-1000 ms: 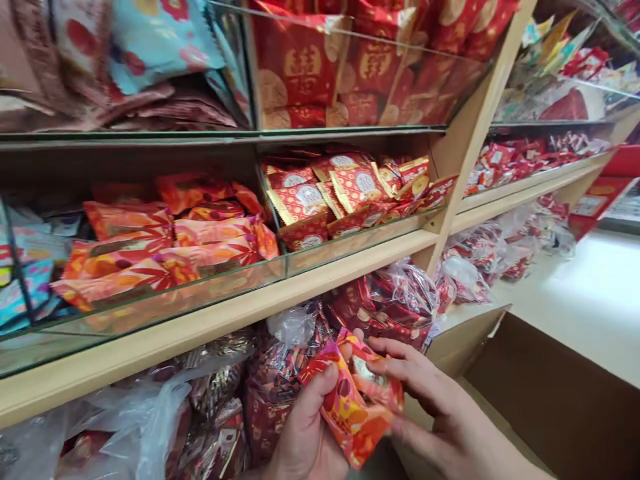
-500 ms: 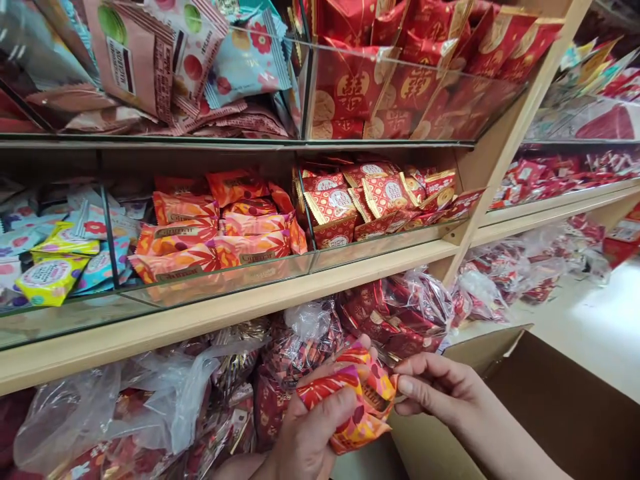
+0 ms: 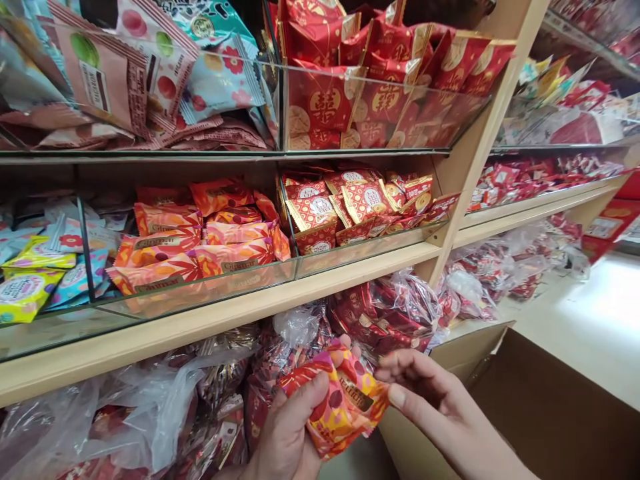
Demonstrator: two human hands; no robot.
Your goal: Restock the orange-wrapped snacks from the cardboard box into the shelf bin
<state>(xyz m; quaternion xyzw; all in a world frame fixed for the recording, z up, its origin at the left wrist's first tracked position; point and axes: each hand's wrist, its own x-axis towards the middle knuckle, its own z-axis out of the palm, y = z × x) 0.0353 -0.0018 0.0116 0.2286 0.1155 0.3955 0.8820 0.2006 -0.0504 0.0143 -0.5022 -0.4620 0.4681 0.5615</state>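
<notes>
My left hand (image 3: 293, 423) is closed around an orange, red and yellow wrapped snack packet (image 3: 345, 407) with a dark label; more of the same wrapping shows beside it, and I cannot tell how many packets are in the grip. Close to the packet's right end is my right hand (image 3: 435, 407), its thumb and fingers apart, the thumb tip at or almost at the wrapper's edge. Matching orange packets (image 3: 175, 247) lie piled in a shelf compartment above my hands, behind a low clear front panel.
An open cardboard box (image 3: 560, 400) stands below right. Clear plastic bags (image 3: 150, 400) of wrapped sweets crowd the space under the wooden shelf edge (image 3: 210, 313). Red patterned packets (image 3: 367, 200) fill the compartment to the right. Taller red packets (image 3: 385, 100) stand above.
My right thumb and fingers have spread apart at the packet's end. The packet is turned so its label shows more fully. The view has shifted slightly, with the shelves now further left.
</notes>
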